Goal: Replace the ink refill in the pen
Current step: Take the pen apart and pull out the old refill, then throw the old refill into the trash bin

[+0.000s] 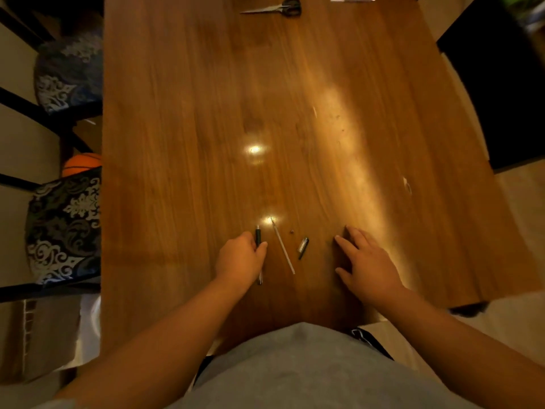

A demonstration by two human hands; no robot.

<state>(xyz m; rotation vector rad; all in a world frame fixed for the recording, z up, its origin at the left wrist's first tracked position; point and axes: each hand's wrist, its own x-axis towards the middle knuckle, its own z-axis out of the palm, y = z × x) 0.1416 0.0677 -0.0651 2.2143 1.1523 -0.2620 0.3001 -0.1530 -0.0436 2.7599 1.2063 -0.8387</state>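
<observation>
My left hand (240, 258) fingers close around pen barrel (258, 246) on tabletop (206, 113); right hand (367, 261) lies flat, empty. Refill (283, 247) lies loose between. Risk: tiny part (292, 231) near tip section (303, 247) rolls away if nudged.

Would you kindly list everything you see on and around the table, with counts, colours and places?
Pen barrel: 1, black, near edge, in left hand's grasp.
Ink refill: 1, pale, lying loose right of the barrel.
Pen cap piece: 1, black and silver, right of the refill.
Tiny part: 1, dark, beyond the cap piece.
Scissors: 1, black-handled, far edge.
Slim stick: 1, pale, far edge; identity unclear.
Table: 1, brown wood.
Chairs: 2, patterned cushions, left.
Ball: 1, orange, floor left.
Left hand: on barrel.
Right hand: flat, empty.
</observation>
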